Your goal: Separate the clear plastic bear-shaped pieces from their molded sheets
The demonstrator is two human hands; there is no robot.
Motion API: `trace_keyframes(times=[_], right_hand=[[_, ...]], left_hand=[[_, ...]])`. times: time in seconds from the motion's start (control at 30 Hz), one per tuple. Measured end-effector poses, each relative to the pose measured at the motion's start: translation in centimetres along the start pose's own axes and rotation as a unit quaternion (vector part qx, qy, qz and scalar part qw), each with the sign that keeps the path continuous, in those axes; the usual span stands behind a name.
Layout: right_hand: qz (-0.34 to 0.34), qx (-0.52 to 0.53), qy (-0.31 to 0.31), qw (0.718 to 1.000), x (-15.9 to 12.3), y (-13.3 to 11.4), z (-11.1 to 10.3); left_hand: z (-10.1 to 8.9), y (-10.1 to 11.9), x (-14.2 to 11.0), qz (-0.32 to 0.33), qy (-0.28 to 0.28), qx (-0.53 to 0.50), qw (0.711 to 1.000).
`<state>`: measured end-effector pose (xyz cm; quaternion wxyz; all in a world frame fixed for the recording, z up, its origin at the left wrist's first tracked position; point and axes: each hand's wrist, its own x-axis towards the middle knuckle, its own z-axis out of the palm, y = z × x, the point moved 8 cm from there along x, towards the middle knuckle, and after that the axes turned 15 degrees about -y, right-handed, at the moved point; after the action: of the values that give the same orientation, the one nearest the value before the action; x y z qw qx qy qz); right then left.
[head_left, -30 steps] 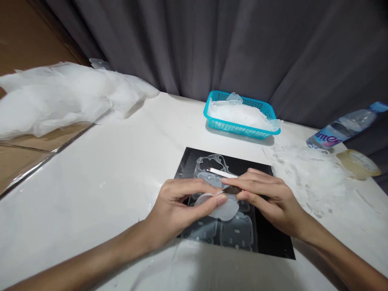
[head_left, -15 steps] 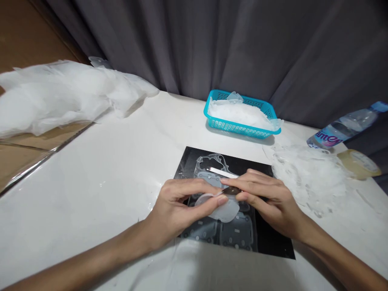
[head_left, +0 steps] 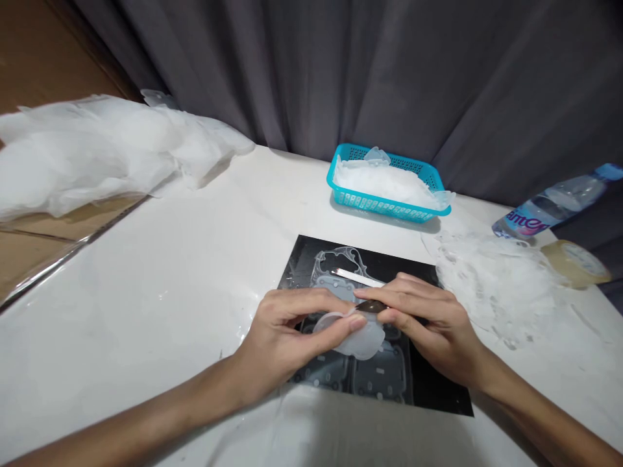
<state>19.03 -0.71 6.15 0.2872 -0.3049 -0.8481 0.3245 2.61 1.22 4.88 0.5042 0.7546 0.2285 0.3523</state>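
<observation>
Between its thumb and fingers my left hand (head_left: 296, 331) pinches a thin, translucent white sheet piece (head_left: 367, 340) with a rounded edge, held folded above the black mat (head_left: 440, 379). My right hand (head_left: 428, 318) grips a dark pointed tool (head_left: 372, 306), its tip touching or very near the sheet piece at my left fingertips. Whether it is a blade or tweezers I cannot tell. On the mat lie clear moulded sheets (head_left: 379, 373) with rounded-square shapes, partly hidden by my hands. A slim white stick (head_left: 355, 277) rests just beyond my fingers.
A turquoise basket (head_left: 389, 213) at the back holds a heap of translucent white pieces. Thin clear scraps (head_left: 501, 285) are piled at the right, near a roll of tape (head_left: 574, 263) and a water bottle (head_left: 545, 207). White plastic pieces (head_left: 107, 149) lie on cardboard at the left.
Almost nothing differs. The dark tool's angle has turned slightly in my right hand, and the sheet piece sits a touch lower. Both hands keep their places.
</observation>
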Motion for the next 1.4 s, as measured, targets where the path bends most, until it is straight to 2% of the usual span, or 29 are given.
trace_keyframes(times=[0.53,0.7,0.8,0.87,1.0,1.1,1.23,1.4], right_hand=[[0.040,0.046,0.030,0.998,-0.1,0.3,-0.3],[0.101,0.045,0.042,0.993,-0.1,1.8,-1.4],[0.171,-0.016,0.092,0.981,-0.8,4.7,-3.1],[0.219,-0.105,0.115,0.963,-1.7,6.9,-4.3],[0.289,-0.327,0.083,0.896,-3.1,10.6,-5.1],[0.290,-0.414,0.085,0.859,-3.7,11.7,-5.0],[0.268,-0.442,0.093,0.851,-3.8,12.2,-4.4],[0.261,-0.421,0.115,0.861,-3.9,12.8,-4.3]], left_hand=[[-0.1,-0.5,-0.1,-0.034,0.015,-0.018,0.999],[-0.1,-0.7,0.1,-0.054,0.027,-0.048,0.997],[-0.2,-1.1,0.3,-0.074,0.037,-0.082,0.993],[-0.2,-1.5,0.3,-0.095,0.043,-0.106,0.989],[-0.3,-2.6,0.3,-0.140,0.052,-0.154,0.977],[-0.2,-3.2,0.3,-0.165,0.052,-0.173,0.970],[-0.4,-3.6,0.2,-0.166,0.053,-0.171,0.970],[-0.6,-3.4,0.3,-0.150,0.048,-0.145,0.977]])
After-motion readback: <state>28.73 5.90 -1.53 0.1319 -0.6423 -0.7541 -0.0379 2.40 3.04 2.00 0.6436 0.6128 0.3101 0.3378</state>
